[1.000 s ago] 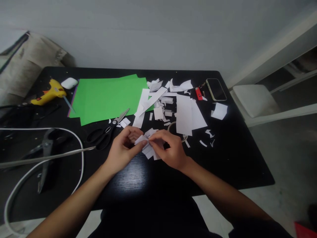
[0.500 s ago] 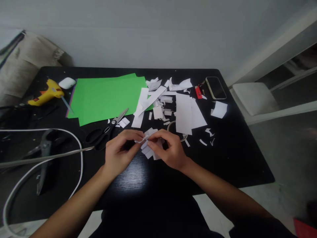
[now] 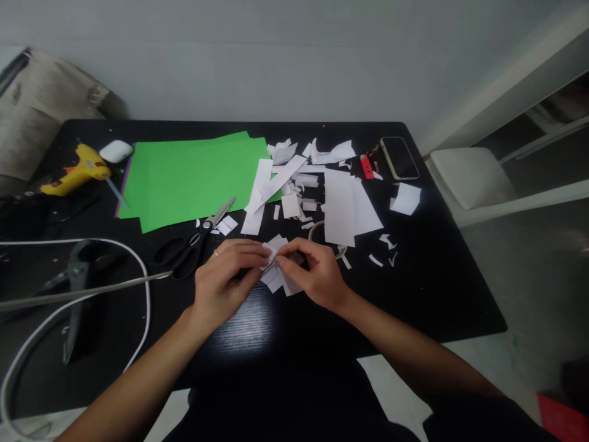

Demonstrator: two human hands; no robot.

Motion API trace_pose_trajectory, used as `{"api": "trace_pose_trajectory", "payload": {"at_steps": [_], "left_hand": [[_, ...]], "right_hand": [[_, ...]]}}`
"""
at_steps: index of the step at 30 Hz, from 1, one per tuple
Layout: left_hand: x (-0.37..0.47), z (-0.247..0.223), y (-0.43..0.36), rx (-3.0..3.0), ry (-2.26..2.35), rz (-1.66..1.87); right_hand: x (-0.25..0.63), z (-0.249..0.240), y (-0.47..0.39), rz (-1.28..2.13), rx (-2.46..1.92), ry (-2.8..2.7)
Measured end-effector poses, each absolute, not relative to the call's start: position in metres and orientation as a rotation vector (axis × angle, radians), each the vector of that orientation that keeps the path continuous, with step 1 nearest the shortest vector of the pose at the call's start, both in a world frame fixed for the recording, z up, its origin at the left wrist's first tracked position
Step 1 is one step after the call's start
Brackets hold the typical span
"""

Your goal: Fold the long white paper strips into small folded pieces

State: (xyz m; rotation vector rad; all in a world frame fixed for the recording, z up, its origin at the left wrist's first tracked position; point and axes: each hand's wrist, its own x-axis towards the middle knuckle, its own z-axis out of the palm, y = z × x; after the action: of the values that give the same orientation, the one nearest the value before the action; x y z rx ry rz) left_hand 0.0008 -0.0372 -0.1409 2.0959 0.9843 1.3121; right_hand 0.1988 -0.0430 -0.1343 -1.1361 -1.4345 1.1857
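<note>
My left hand [image 3: 227, 279] pinches a small white paper piece [image 3: 271, 255] from the left, a ring on one finger. Opposite it, my right hand [image 3: 317, 274] grips the same piece between thumb and fingers. The two hands nearly touch, and the fingertips partly hide the piece. Beneath them lie several overlapping white paper pieces [image 3: 291, 285] on the black table [image 3: 391, 307]. Black-handled scissors [image 3: 196, 242] rest just beyond my left hand, blades pointing up and right. A roll of tape [image 3: 317, 230] lies beyond my right hand, partly under white paper sheets [image 3: 339, 209].
Green sheets [image 3: 197, 178] cover the back left, beside a yellow glue gun [image 3: 78, 172] and a white case [image 3: 116, 151]. White scraps and strips [image 3: 280, 184] lie mid-table. A red lighter [image 3: 367, 166] and a phone [image 3: 399, 158] are at back right. A white cable [image 3: 148, 307] loops at left.
My left fingers have closed flatter over the small paper piece, which now sits lower and is more hidden. The whole view has shifted slightly.
</note>
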Motion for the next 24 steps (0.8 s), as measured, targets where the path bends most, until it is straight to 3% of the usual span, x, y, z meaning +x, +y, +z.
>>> {"api": "trace_pose_trajectory", "payload": {"at_steps": [24], "left_hand": [[0.0068, -0.1400, -0.0399, 2.149, 1.030, 1.298]], "right_hand": [[0.1979, -0.1341, -0.0438, 1.152, -1.112, -1.451]]}}
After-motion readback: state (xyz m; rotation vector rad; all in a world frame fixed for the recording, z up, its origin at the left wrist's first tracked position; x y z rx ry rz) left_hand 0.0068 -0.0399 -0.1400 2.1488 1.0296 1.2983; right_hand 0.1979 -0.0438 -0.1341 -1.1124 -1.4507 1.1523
